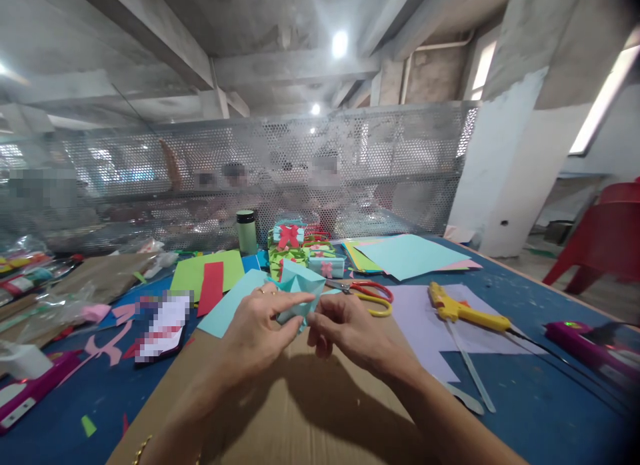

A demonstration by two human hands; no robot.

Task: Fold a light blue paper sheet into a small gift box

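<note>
a bare grey concrete ceiling [280, 8] with heavy beams fills the top of the frame, a bright lamp [340, 45] glowing right of centre. a perforated metal screen [400, 148] spans the middle. at right stand a partly white-painted pillar [520, 145], a bright slanted window [603, 105] and a red plastic stool [600, 228]; a blue tabletop [535, 398] shows at lower right.

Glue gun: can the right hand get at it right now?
Likely yes: the glue gun lies uncovered on purple paper, with nothing tall between it and the right hand.

Left grip [260, 319] pinching, right grip [354, 326] curled, forearms [443, 405] angled inward
</note>
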